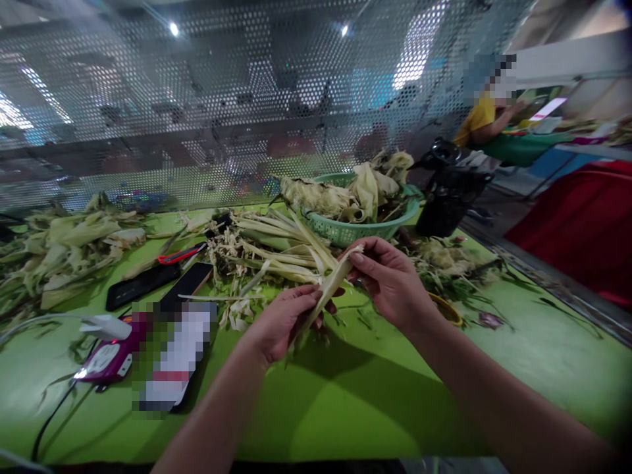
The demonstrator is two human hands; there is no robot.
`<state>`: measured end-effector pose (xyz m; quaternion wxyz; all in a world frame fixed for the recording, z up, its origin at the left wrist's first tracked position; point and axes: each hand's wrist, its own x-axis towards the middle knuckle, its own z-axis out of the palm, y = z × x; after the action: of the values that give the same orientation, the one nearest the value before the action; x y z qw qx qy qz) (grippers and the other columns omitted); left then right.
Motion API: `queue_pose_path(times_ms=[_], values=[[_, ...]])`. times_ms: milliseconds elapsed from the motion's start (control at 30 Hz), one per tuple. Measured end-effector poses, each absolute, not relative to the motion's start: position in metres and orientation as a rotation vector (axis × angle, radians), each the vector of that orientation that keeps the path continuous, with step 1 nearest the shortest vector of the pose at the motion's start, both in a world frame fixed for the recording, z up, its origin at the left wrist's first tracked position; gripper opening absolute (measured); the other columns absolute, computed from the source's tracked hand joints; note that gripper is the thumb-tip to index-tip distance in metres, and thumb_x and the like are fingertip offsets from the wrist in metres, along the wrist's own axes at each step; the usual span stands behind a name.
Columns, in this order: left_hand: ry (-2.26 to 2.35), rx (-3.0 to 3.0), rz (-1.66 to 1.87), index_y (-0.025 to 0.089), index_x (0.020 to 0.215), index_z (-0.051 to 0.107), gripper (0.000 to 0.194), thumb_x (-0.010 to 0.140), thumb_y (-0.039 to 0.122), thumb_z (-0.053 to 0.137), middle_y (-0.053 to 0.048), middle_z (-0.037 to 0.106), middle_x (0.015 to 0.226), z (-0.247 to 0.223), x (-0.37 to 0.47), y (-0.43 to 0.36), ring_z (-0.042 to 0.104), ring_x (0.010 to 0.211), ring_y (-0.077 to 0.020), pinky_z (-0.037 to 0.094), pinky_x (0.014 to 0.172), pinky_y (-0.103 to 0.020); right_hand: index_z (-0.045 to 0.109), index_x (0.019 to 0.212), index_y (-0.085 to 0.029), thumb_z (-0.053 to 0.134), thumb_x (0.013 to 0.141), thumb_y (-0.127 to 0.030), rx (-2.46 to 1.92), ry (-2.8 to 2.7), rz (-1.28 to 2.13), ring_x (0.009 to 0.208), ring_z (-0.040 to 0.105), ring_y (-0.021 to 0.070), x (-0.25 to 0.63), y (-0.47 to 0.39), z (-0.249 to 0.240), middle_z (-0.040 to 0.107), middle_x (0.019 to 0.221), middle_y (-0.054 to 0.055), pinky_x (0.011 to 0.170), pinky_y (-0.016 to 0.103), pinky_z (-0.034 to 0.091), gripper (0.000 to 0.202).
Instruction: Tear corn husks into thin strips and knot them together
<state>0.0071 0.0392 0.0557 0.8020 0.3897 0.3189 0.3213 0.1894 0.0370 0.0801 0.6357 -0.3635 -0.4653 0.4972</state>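
Note:
A long pale corn husk (332,284) stretches slantwise between my two hands above the green table. My left hand (291,319) pinches its lower part, and the tip hangs down past the fingers. At the upper, ragged end, my right hand (388,280) grips the husk between thumb and fingers. Just beyond my hands lies a heap of husk strips (281,240). Behind it, a green plastic basket (345,232) is filled with dried husks and corn silk (365,194).
Husks (74,250) are piled at far left. Phones (143,286), red-handled scissors (182,253) and a purple power strip (111,355) with a plugged-in charger lie at left. A black bag (447,197) and silk scraps (449,263) are at right. Someone in a yellow top (481,122) sits beyond.

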Motion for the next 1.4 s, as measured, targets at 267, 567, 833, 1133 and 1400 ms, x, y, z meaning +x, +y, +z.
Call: queue_pose_path(times_ms=[267,567,833,1133,1400], values=[[0.714,1.059,0.689,0.013,0.100,0.066,0.043,0.087,0.051,0.048,0.006,0.032,0.055,0.057,0.004,0.037,0.023,0.045,-0.0046,0.021,0.044,-0.018,0.062,0.081,-0.021,0.074,0.073,-0.025,-0.874,-1.044,1.013,0.059,0.055,0.0075,0.190,0.040,0.080,0.059,0.079,-0.002,0.057,0.020,0.050,0.015],[1.156,1.900,0.739,0.021,0.094,0.061,0.043,0.094,0.050,0.030,-0.002,0.060,0.079,0.067,0.002,0.032,0.051,0.071,-0.0156,0.034,0.064,-0.027,0.062,0.081,-0.022,0.072,0.074,-0.025,-0.900,-1.018,0.916,0.060,0.055,0.0075,0.195,0.044,0.077,0.058,0.078,-0.003,0.060,0.021,0.051,0.012],[1.186,2.049,0.683,0.021,0.081,0.055,0.033,0.095,0.041,0.033,0.001,0.053,0.068,0.074,-0.014,0.036,0.046,0.064,-0.0140,0.030,0.061,-0.027,0.060,0.080,-0.022,0.071,0.075,-0.029,-0.919,-1.007,0.903,0.059,0.055,0.0082,0.195,0.044,0.078,0.058,0.076,-0.003,0.059,0.022,0.050,0.013],[1.039,1.514,1.058,0.017,0.068,0.051,0.032,0.088,0.042,0.048,0.003,0.039,0.061,0.074,-0.032,0.049,0.033,0.054,-0.0085,0.024,0.049,-0.022,0.061,0.098,-0.023,0.067,0.079,-0.037,-1.049,-1.101,0.948,0.062,0.059,0.0110,0.194,0.046,0.074,0.067,0.087,0.001,0.060,0.026,0.050,0.024],[0.958,1.009,1.399,0.016,0.071,0.051,0.032,0.078,0.045,0.063,0.007,0.034,0.055,0.073,-0.034,0.057,0.023,0.044,-0.0029,0.017,0.042,-0.017,0.069,0.088,-0.020,0.059,0.085,-0.023,-1.249,-2.232,0.550,0.080,0.061,0.0180,0.158,0.032,0.051,0.067,0.088,0.006,0.070,0.029,0.045,0.010]])
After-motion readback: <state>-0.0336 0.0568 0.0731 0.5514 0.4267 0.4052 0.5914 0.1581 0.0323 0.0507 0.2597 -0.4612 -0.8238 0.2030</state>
